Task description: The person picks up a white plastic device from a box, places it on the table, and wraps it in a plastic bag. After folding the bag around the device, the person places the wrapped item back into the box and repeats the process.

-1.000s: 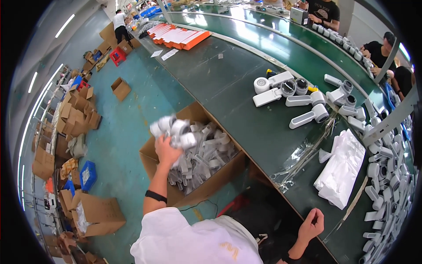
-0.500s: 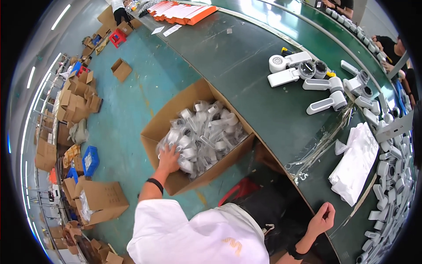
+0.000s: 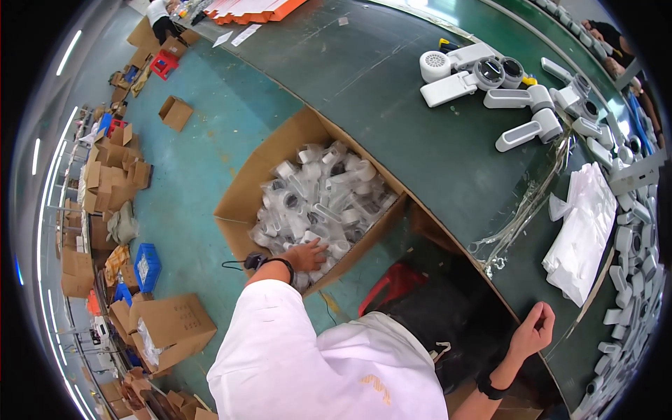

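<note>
My left hand (image 3: 306, 256) lies on top of a heap of white handheld fans in clear plastic bags (image 3: 323, 197), at the near side of a large open cardboard box (image 3: 262, 157). Its fingers are spread and grip nothing that I can see. My right hand (image 3: 533, 331) is at the edge of the dark green worktable (image 3: 392, 126), fingers curled in and nothing visible in them. Beyond it on the tabletop lies a stack of white plastic bags (image 3: 582, 234).
Several unbagged white fans (image 3: 448, 89) lie on the table, and many more (image 3: 623, 294) crowd the right side. Loose clear strips (image 3: 521, 210) lie nearby. A red stool (image 3: 392, 287) stands under the table edge. Cardboard boxes (image 3: 171, 325) and a blue crate (image 3: 147, 267) stand at left.
My left hand has moved right and nearer across the bagged fans, from the box's left side. My right hand stays at the table edge. The whole view has shifted slightly.
</note>
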The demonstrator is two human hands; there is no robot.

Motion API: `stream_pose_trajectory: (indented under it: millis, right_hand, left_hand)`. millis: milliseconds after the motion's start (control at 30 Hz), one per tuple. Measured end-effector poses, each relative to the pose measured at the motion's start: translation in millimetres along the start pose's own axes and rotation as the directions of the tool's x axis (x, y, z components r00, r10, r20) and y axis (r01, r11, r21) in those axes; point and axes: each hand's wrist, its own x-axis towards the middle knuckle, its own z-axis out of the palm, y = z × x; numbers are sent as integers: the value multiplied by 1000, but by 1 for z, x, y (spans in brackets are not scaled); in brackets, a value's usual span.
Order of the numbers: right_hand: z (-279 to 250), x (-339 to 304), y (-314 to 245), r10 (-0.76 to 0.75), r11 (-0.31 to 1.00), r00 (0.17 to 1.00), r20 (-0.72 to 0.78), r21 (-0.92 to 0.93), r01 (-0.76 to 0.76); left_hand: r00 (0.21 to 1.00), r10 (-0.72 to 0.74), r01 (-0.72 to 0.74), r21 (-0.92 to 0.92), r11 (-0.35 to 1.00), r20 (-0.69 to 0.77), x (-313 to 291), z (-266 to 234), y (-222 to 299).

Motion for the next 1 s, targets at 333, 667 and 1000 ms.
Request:
stream_pose_trajectory:
  millis: [333,667,1000]
  right_hand:
    - [1,0,-5,-36,999,998,-49,10,36]
    - [-4,7,-22,-149,989,989,0,9,149]
    - [-18,10,-23,-228,964,973,-47,127,232]
  left_hand:
    - [845,-534,453,-567,688,26,-35,-65,-47]
    - [-77,-522,-10,-523,852,-849,-10,-395,-128]
    - [176,-667,319,-599,735,-724,146,-511,-180]
